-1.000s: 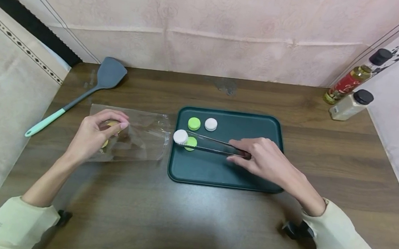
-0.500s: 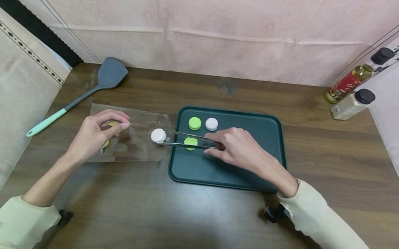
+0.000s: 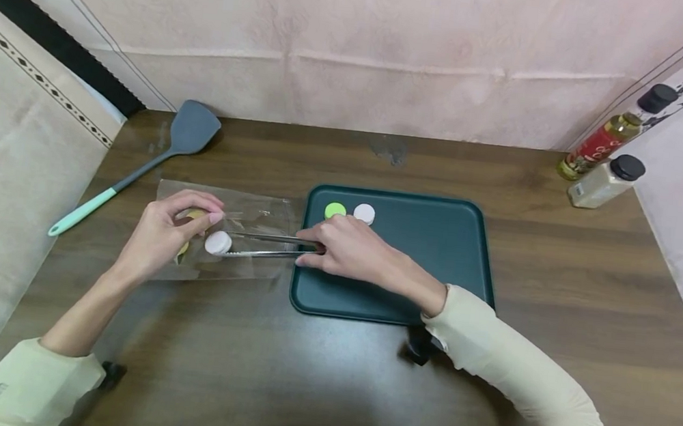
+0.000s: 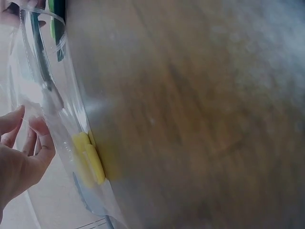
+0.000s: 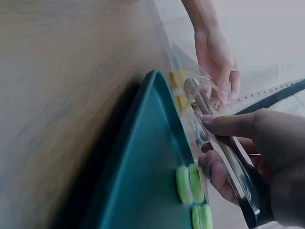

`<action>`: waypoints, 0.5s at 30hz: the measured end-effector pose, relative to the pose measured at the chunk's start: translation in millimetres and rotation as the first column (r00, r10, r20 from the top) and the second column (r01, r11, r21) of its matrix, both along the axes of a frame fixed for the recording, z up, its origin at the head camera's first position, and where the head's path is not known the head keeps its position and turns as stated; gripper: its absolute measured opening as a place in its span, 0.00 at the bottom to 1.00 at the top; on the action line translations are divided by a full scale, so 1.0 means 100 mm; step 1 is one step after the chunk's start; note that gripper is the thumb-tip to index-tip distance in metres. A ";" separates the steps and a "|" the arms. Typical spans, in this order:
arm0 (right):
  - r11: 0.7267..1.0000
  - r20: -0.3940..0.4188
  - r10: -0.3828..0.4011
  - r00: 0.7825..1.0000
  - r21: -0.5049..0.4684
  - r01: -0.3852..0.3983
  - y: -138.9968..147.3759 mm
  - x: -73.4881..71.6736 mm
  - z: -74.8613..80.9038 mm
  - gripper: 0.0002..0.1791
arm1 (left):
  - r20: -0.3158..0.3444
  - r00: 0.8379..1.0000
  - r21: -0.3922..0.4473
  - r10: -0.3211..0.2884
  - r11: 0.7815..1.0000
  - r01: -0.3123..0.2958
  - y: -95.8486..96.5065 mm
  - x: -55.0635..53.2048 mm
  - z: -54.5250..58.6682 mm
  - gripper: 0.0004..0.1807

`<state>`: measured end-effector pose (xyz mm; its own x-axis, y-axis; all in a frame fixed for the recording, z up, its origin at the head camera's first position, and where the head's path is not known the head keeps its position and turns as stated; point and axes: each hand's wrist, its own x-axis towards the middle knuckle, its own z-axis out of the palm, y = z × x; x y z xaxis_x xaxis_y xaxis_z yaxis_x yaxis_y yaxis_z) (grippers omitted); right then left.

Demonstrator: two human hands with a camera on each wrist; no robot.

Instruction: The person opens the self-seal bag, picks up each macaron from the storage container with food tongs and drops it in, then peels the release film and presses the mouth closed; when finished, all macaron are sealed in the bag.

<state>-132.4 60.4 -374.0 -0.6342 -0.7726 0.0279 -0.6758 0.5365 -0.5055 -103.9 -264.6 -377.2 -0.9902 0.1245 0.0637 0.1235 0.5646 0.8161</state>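
Note:
My left hand [image 3: 160, 233] pinches the upper film of a clear plastic bag [image 3: 258, 208] between thumb and fingers. Yellow macarons [image 4: 95, 162] lie inside the bag, partly behind that hand in the head view. With my right hand [image 3: 359, 252] I grip metal tongs [image 3: 263, 254], whose tips hold a white macaron [image 3: 218, 243] within the bag, close to the left fingertips. Beneath the right forearm is a dark green tray [image 3: 424, 248]. A green macaron [image 3: 335, 209] and another white macaron [image 3: 364, 213] sit on it. The right wrist view shows a second green macaron [image 5: 190, 185], covered by my hand from above.
A turner with a grey blade [image 3: 194, 129] and mint handle lies at the back left of the wooden table [image 3: 277, 371]. At the back right stand an oil bottle [image 3: 601, 145] and a black-capped jar [image 3: 604, 183]. Patterned cloth [image 3: 363, 50] hangs behind.
My right hand has moved left with the tongs, carrying the white macaron from the tray's left edge into the bag. My left hand has stayed in place, pinching the film.

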 end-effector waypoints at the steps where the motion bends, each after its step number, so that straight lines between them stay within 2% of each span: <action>1: 1.000 -0.010 0.007 1.000 0.007 -0.007 -0.04 -0.01 0.00 0.23 | 0.002 1.000 0.006 0.005 1.000 -0.005 0.00 0.00 0.00 0.09; 3: 1.000 -0.023 0.015 1.000 0.009 -0.015 -0.11 -0.02 0.00 0.23 | 0.006 1.000 0.010 0.012 1.000 -0.012 0.01 0.00 0.01 0.09; 15: 0.999 0.020 0.040 0.999 -0.032 -0.039 -0.33 -0.09 -0.07 0.17 | 0.040 0.999 -0.009 0.025 1.000 -0.024 0.02 0.00 0.04 0.11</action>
